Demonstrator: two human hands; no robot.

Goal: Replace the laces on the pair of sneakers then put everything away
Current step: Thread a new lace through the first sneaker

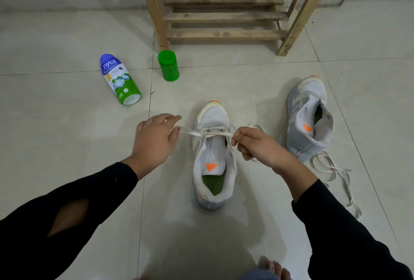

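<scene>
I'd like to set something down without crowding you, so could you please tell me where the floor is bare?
Bare tile lies left of the centre sneaker, nearer than the fallen Nycil bottle; also between the green jar and the second sneaker, before the wooden rack. Crowded: right of the centre sneaker, with the second sneaker and loose lace.

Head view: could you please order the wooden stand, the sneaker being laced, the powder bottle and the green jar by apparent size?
wooden stand
sneaker being laced, though nearest the camera
powder bottle
green jar
</scene>
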